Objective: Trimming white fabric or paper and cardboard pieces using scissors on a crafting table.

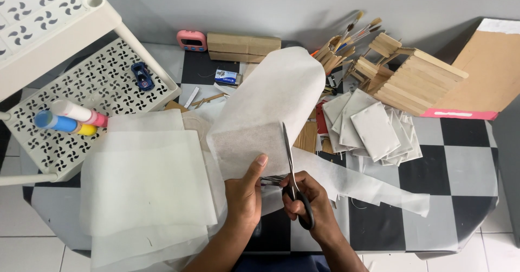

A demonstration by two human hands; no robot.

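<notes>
I judge my left hand (245, 193), thumb pinching the white tissue sheet (265, 109), risks a nick from the scissors (292, 174) gripped in my right hand (309, 204) at 3 o'clock of it.

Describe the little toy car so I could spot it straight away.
Start at the white perforated shelf rack on the left of the checkered table. On its lower tray, near the far edge, sits the toy car. It is small and dark blue, unlike the pink and blue tubes lying nearer on that tray.

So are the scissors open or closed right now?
Open. The scissors in the right hand show two blades spread apart, one pointing up the white paper sheet, one sideways toward the left hand.
</notes>
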